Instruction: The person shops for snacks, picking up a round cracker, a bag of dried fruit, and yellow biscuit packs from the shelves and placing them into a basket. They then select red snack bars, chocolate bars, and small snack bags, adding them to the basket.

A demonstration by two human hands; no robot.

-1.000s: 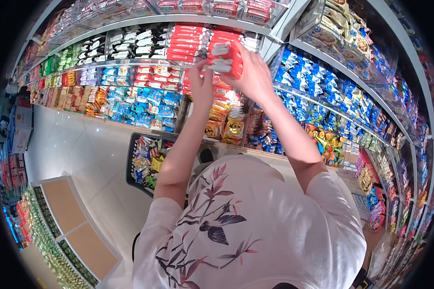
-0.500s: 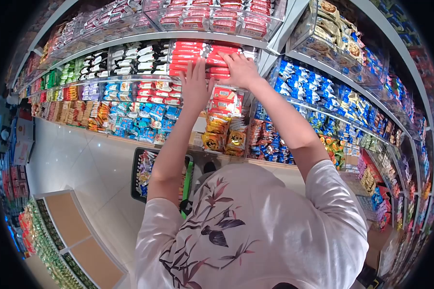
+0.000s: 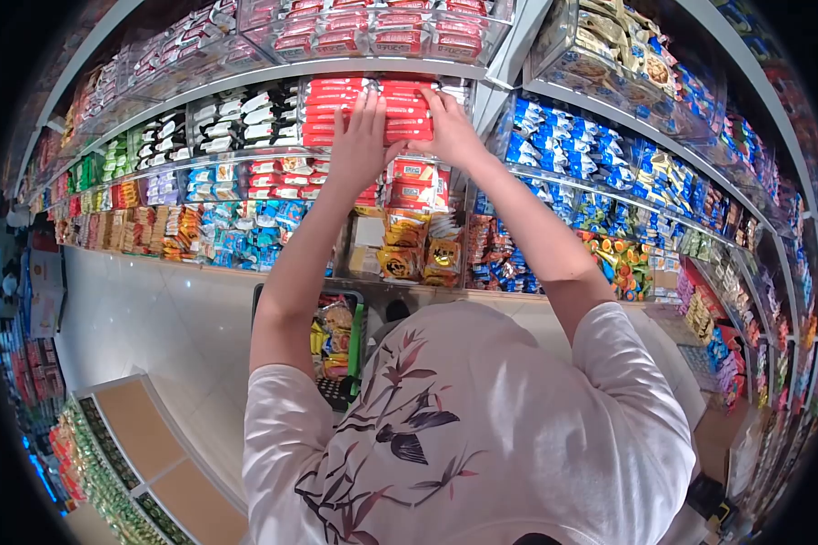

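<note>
Red snack packets [image 3: 409, 111] lie in stacked rows in a clear bin on the middle shelf. My left hand [image 3: 362, 138] rests flat over the left rows, fingers stretched out and pointing up the shelf. At the right end of the rows is my right hand [image 3: 449, 129], its fingers against the upper packets and its thumb spread toward the lower front edge. Both hands are open and touch the packets without lifting any. The left palm and fingers hide part of the red rows.
Black-and-white packets [image 3: 218, 123] fill the bin to the left, blue-and-white packets [image 3: 568, 141] the one to the right. Below are yellow packets [image 3: 404, 245] and a cardboard piece [image 3: 366, 234]. A shopping basket [image 3: 356, 331] with goods stands on the floor. An upper shelf edge [image 3: 373, 66] runs above the hands.
My right hand has shifted slightly down along the packets' right end, its thumb now spread. The red packets look more evenly lined up. The view has shifted a little, showing more of the basket's contents.
</note>
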